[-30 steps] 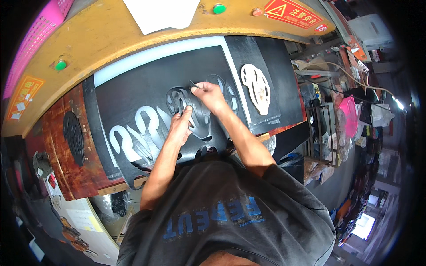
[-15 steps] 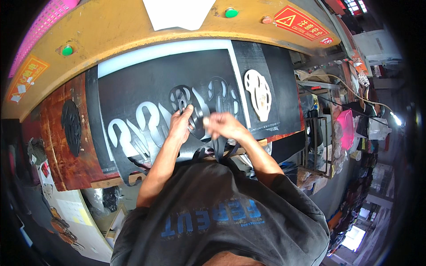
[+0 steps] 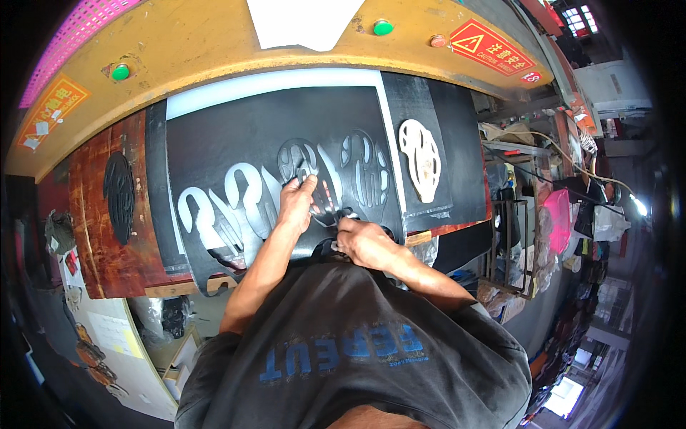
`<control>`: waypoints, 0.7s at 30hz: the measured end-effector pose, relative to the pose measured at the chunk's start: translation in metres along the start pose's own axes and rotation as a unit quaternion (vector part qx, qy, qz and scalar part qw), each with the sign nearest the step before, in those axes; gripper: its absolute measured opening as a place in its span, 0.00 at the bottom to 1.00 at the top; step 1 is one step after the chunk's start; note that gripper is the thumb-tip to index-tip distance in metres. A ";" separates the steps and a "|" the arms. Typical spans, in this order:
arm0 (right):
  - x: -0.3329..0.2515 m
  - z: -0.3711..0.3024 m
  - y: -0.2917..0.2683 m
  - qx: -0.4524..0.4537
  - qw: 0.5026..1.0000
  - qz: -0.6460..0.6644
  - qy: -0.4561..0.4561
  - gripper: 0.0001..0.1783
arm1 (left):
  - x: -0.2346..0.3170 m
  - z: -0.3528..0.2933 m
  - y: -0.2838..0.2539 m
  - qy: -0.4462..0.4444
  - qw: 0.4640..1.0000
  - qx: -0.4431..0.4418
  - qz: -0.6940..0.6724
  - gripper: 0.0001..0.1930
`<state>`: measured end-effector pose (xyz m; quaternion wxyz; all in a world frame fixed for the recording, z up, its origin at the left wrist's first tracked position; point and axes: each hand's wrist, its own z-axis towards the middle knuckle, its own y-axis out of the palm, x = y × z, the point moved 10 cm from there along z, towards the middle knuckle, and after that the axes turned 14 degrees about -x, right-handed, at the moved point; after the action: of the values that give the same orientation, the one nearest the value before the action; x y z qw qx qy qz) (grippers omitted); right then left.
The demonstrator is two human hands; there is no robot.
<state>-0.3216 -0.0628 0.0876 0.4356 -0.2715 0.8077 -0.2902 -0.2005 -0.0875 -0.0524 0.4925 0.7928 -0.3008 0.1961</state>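
Note:
A black sheet [image 3: 271, 136] with several cut-out shapes lies on the press bed before me. My left hand [image 3: 299, 204] presses on the sheet beside a cut black piece [image 3: 296, 159], fingers spread flat. My right hand [image 3: 363, 242] is at the sheet's near edge, fingers closed on a small black cut piece [image 3: 348, 214] that it lifts from the sheet. White openings [image 3: 214, 211] show where pieces have come out on the left.
A second black strip with a white cut-out [image 3: 420, 157] lies to the right. A black oval die [image 3: 119, 194] rests on the red-brown board at left. The yellow machine arch [image 3: 214, 43] with green buttons stands behind. Cluttered shelves [image 3: 543, 214] fill the right.
My right hand has drawn back from the middle of the sheet to its near edge. The left hand has stayed pressed on the sheet.

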 end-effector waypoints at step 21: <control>0.132 0.081 -0.010 0.261 0.779 0.555 0.129 0.12 | 0.044 -0.024 -0.012 0.140 0.975 -0.027 0.171 0.09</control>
<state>-0.3123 -0.1800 -0.0146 0.4671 0.3877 0.7604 -0.2308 -0.1602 -0.0740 -0.0233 0.5104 0.6805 -0.3651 0.3783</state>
